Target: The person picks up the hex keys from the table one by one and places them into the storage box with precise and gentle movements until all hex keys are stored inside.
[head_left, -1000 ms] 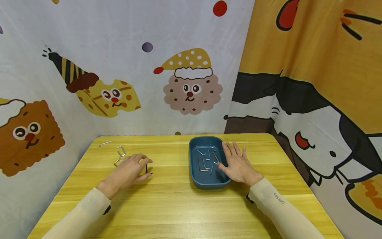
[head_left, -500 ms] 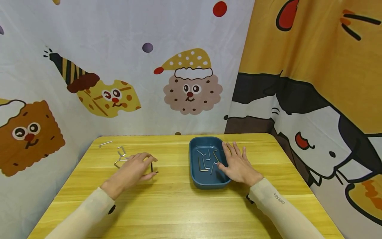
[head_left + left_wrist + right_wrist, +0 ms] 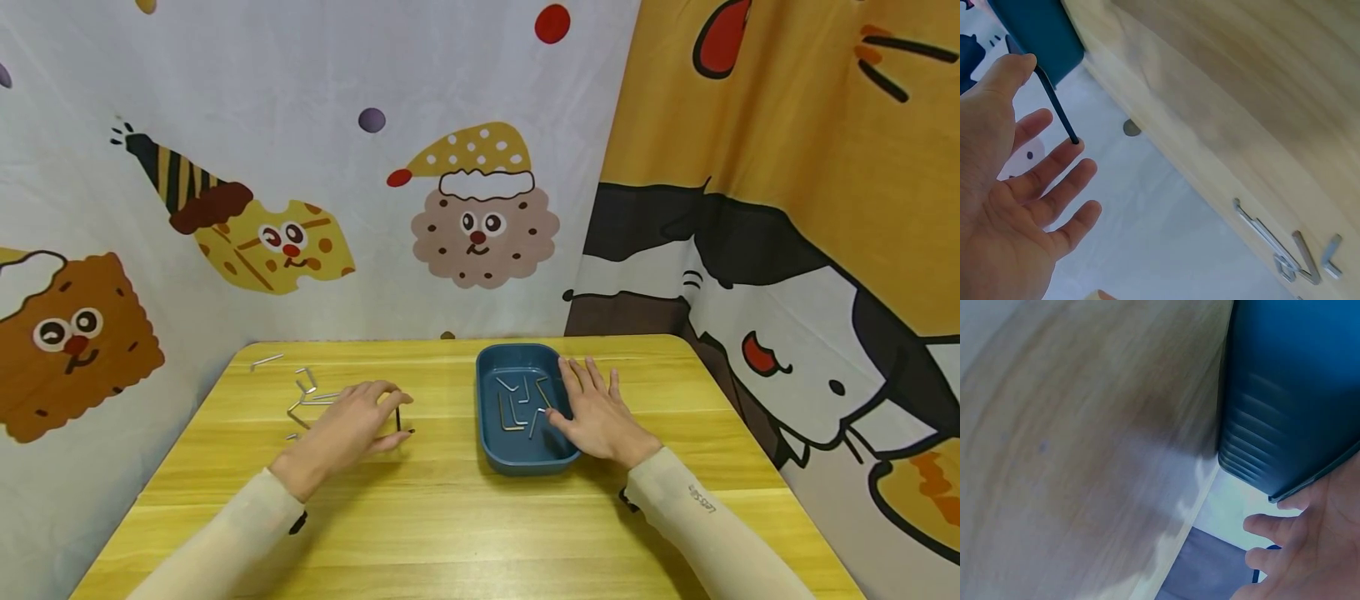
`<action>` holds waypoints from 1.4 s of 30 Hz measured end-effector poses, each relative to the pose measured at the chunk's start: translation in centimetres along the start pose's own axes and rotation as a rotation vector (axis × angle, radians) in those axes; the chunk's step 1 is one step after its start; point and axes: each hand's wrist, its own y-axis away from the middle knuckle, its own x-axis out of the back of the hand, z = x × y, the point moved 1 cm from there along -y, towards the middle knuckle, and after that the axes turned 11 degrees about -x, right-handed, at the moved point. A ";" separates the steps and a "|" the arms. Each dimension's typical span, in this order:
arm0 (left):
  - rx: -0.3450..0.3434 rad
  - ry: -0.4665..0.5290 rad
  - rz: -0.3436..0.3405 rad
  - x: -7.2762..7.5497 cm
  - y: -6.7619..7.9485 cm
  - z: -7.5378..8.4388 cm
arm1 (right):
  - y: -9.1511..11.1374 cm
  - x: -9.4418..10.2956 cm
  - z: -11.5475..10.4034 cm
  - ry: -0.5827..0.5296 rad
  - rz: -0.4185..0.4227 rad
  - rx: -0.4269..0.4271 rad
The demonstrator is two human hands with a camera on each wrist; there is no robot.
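Observation:
My left hand (image 3: 348, 427) is over the table, left of the tray. It pinches a black L-shaped hex key (image 3: 1057, 105) endwise, one end at the thumb and the other at a fingertip. The other fingers spread apart, as the left wrist view shows. A blue rectangular tray (image 3: 525, 468) stands right of centre with several silver and brassy hex keys (image 3: 501, 412) lying inside. At its right side, my right hand (image 3: 603, 421) rests with fingers fairly straight, the thumb reaching over the rim. The right wrist view shows the tray's ribbed outer wall (image 3: 1254, 428) close by those fingers.
Several more hex keys (image 3: 298, 415) lie loosely together at the table's left, and a lone one (image 3: 267, 361) sits near the far left corner. The wooden table (image 3: 465, 533) ends at a cartoon-printed curtain (image 3: 375, 308) behind and on the right.
My left hand has moved to the right, toward the tray, with the black hex key pinched in it. More of the loose hex keys show behind it. The right hand stays put.

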 end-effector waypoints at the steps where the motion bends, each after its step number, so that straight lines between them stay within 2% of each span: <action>1: -0.002 0.001 0.003 0.0 -0.1 0.1 | 0.0 0.0 0.0 0.000 0.000 0.000; 19: -0.041 0.019 0.031 0.4 -3.2 1.9 | -0.1 -0.2 0.0 -0.008 0.004 0.000; 25: -0.056 -0.003 0.014 0.6 -4.6 2.6 | -0.1 -0.1 0.1 -0.006 0.005 0.001; 30: -0.083 -0.011 0.027 0.6 -5.8 3.3 | -0.2 -0.2 0.1 0.001 0.002 -0.004; 42: -0.125 0.048 -0.011 0.3 -8.6 5.2 | -0.1 -0.2 0.1 -0.002 0.005 -0.001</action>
